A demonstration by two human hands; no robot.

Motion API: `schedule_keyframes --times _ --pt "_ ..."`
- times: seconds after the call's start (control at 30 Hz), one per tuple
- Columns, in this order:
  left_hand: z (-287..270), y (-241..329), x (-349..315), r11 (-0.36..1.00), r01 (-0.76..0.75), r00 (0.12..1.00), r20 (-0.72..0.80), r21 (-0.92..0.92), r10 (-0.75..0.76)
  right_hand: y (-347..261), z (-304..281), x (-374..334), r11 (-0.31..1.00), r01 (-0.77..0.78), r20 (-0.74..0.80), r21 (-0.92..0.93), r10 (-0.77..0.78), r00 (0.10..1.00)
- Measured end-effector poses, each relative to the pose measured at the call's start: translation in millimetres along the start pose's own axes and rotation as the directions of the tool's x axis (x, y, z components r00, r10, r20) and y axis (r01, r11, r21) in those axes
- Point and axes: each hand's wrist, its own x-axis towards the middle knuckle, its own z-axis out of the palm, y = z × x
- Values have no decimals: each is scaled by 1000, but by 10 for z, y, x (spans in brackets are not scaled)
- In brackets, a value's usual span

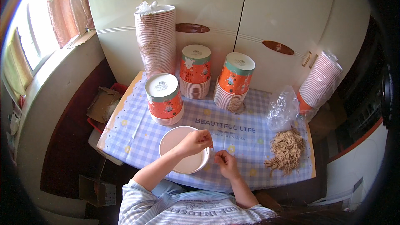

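Note:
A white paper bucket (172, 142) stands upright at the table's near edge, its open mouth facing up and its inside white. My left hand (195, 142) reaches across its mouth, fingers pinched together above the right rim. Just right of the bucket, my right hand (228, 165) is also closed in a pinch. Whatever thin thing the fingers hold, if anything, is too small to make out. Beyond the bucket, a short stack of orange and green paper buckets (165, 107) rests upside down. A tangled heap of beige strings (286, 152) lies to the right of my right hand.
Two more upside-down bucket stacks (196, 71) (234, 79) stand farther back. A tall wrapped stack (156, 43) rises at the back left, and another wrapped stack (320, 82) leans at the right. A crumpled clear plastic bag (283, 108) lies beside the strings. Cabinet doors (216, 0) border the table's far side.

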Motion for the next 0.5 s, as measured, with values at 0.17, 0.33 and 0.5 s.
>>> schedule_keyframes --times 0.17,0.33,0.5 --pt "-11 -27 -11 998 -10 1000 -7 60 10 -151 10 -22 997 -65 97 -28 67 993" --pt "-14 39 -20 979 -36 999 -19 202 41 -128 39 -37 985 -45 70 168 33 997" --pt "84 136 -229 760 -156 965 -67 631 254 -60 51 -82 946 -113 -13 303 123 992"
